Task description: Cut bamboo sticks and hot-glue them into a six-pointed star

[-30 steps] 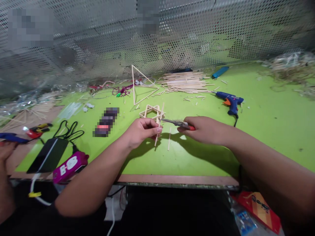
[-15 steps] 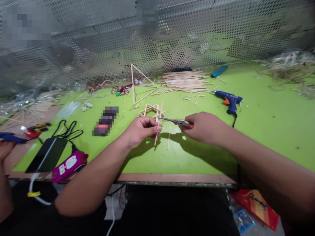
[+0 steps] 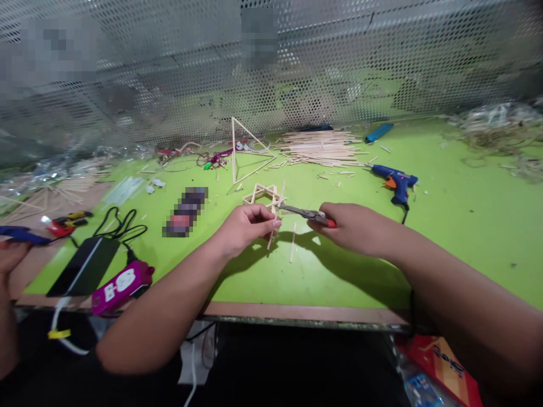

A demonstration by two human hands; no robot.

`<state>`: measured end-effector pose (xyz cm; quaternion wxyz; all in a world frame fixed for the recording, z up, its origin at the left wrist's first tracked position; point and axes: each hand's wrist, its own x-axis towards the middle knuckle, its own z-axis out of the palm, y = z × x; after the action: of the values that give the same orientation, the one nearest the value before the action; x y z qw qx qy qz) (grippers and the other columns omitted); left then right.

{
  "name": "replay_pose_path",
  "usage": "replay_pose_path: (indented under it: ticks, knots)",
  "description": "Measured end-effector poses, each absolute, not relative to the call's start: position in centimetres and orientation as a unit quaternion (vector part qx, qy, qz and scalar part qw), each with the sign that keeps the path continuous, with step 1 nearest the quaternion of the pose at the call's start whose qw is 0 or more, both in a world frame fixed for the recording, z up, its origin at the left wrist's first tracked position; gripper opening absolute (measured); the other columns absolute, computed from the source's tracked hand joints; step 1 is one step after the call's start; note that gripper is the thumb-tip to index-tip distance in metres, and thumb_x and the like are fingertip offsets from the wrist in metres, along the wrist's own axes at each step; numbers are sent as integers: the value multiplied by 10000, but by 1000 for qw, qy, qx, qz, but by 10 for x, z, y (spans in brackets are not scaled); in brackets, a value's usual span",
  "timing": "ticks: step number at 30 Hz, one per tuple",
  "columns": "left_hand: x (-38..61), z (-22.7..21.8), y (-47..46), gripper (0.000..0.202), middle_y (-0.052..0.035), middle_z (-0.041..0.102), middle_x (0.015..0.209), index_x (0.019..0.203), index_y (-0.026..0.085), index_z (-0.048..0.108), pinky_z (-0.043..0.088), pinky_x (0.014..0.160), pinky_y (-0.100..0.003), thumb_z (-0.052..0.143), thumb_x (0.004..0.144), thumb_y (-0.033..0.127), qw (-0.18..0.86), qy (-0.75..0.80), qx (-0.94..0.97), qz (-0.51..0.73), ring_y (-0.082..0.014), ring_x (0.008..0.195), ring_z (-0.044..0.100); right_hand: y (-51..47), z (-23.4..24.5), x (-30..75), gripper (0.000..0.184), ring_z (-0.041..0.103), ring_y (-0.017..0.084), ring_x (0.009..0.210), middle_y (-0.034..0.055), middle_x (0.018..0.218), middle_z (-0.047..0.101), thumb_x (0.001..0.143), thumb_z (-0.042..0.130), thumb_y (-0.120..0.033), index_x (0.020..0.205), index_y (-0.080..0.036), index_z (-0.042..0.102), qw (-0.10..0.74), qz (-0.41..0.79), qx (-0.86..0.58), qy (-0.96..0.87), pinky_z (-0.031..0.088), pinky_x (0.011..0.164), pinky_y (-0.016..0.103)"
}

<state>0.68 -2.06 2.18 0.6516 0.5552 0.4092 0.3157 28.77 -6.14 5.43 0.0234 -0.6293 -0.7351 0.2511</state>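
My left hand [image 3: 246, 228] pinches the upright sticks of a small wooden stick frame [image 3: 263, 195], which stands on the green mat behind my fingers. My right hand [image 3: 354, 227] grips red-handled needle-nose pliers [image 3: 307, 213]. Their steel jaws reach left to the sticks beside my left fingertips. Whether the jaws clamp a stick is hard to tell. A thin loose stick [image 3: 292, 243] stands out just below the pliers, between my hands.
A larger triangular stick frame [image 3: 248, 155] and a heap of wooden sticks [image 3: 318, 148] lie behind my hands. A blue hot glue gun [image 3: 396, 182] sits right. A co-worker's hand [image 3: 9, 255] appears far left. A pink power strip [image 3: 123, 287] lies left, near the mat's front edge.
The view has shifted slightly. Both hands stay close to their earlier places, still holding the stick frame and pliers.
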Motion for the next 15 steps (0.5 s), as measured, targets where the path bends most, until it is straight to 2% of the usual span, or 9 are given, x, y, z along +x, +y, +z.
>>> replay_pose_path:
  ticks: [4,8,11,15]
  knots:
    - [9,24,-24,289,-20,783,777,863,170,770,637,643,-277,985,808,355,586,439,601,321,-134,658,720,-61,48,293,401,647,260,787,101,979,751,1058,568,-651,994,-259,623,47,260,-608,-748,430,668,381]
    - [8,23,-27,260,-25,780,806,883,185,771,601,609,-276,946,859,375,540,447,628,339,-134,640,697,-60,46,293,434,662,277,872,111,1036,743,1051,551,-688,1010,-258,595,53,276,-598,-750,482,734,396]
    - [9,20,-28,240,-27,773,806,882,198,772,576,603,-285,925,878,383,515,450,644,343,-145,648,681,-61,46,294,466,679,300,935,134,1101,756,1044,555,-712,1069,-251,625,58,290,-589,-752,513,795,424]
    - [13,21,-32,140,-36,786,842,859,209,788,571,686,-305,869,909,312,398,464,701,368,-165,737,691,-66,49,294,460,697,322,986,146,1150,769,1050,574,-692,1159,-255,664,64,285,-591,-752,521,828,442]
